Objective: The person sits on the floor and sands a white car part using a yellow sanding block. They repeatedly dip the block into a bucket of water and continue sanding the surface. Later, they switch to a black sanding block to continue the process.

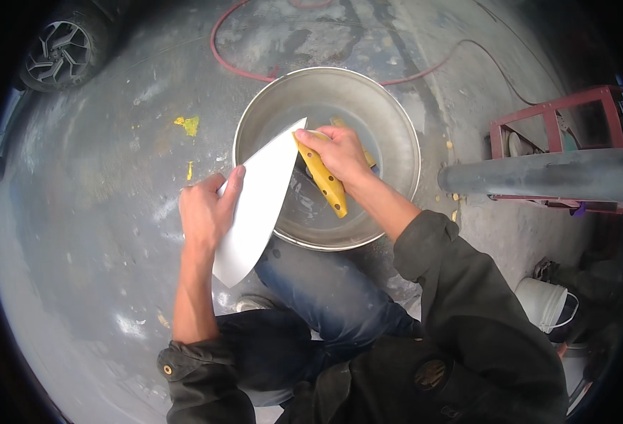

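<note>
My left hand (209,210) is closed on the edge of a white, smooth, pointed panel (258,205), with the thumb on its face. The panel is tilted, its narrow tip up near my right hand. In my right hand (336,152) is a yellow sandpaper sheet (325,182) with dark round holes, pinched close to the panel's tip; its lower end hangs free. Beneath both hands stands a wide round metal drum (396,127) with a pale rim. Another yellow piece (369,159) lies on it, partly hidden behind my right hand.
A red hose (216,42) curves over the grey floor beyond the drum. To the right are a red metal frame (496,141), a grey cylinder (544,172) and a white bucket (541,304). A car wheel (58,55) is at the far left. Yellow scraps (190,126) lie on the floor.
</note>
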A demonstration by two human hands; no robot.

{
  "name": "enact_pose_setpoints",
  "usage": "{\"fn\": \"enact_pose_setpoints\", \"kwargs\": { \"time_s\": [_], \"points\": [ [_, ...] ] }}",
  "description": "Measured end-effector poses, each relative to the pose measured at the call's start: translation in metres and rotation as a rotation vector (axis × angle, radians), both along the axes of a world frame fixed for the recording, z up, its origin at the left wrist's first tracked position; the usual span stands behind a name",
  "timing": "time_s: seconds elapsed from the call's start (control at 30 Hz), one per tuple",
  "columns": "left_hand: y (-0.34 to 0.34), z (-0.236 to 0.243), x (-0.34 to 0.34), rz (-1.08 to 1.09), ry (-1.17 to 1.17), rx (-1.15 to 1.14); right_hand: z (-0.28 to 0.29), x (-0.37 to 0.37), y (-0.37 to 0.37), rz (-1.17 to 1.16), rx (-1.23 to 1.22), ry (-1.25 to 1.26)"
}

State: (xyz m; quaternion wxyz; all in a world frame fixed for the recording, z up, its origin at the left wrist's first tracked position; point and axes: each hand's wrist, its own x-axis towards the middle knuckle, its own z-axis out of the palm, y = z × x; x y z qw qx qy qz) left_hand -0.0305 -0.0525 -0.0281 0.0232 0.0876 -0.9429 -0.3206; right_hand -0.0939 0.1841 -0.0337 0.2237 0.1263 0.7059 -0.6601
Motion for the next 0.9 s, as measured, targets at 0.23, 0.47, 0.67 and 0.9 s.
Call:
{"fn": "enact_pose_setpoints", "kwargs": {
  "time_s": [0.23,0.47,0.67,0.9],
  "points": [
    [-0.021,0.013,0.040,0.023,-0.006,-0.062,-0.014,0.037,-0.020,0.193,0.190,0.212],
    [-0.027,0.011,0.053,0.017,0.026,-0.062,-0.012,0.038,-0.027,0.170,0.178,0.202],
    [-0.026,0.015,0.055,0.013,0.008,-0.061,-0.013,0.013,-0.021,-0.001,0.064,0.075],
    [-0.025,0.012,0.054,0.018,0.020,-0.064,-0.004,0.010,-0.020,0.003,0.014,-0.012]
  ]
}}
